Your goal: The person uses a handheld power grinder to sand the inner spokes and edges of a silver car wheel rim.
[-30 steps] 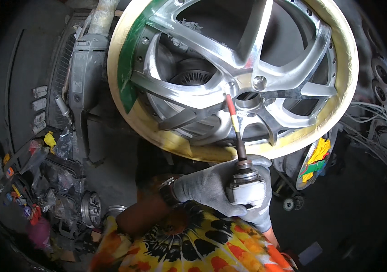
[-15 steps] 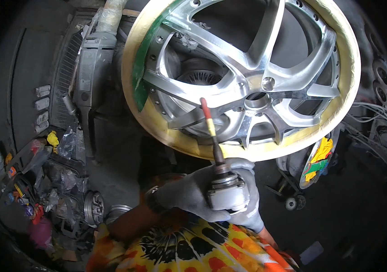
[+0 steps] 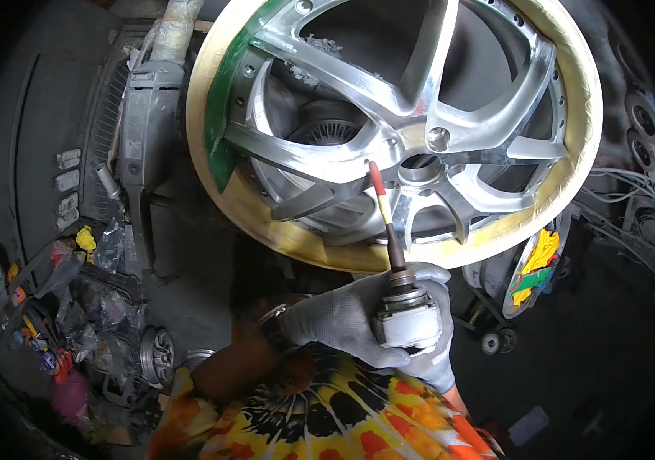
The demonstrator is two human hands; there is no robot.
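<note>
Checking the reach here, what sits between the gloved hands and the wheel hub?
In the head view, only the grinder's long shaft spans it, crossing the taped rim; its red tip is at a spoke by the hub.

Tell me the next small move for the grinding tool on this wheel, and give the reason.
Probably ease the red tip a touch forward and down until it sits flat on the spoke. Both gloved hands, left hand and right hand, grip the rotary tool below the alloy wheel, and the tip sits at the spoke's edge near the hub; contact cannot be told.
</note>
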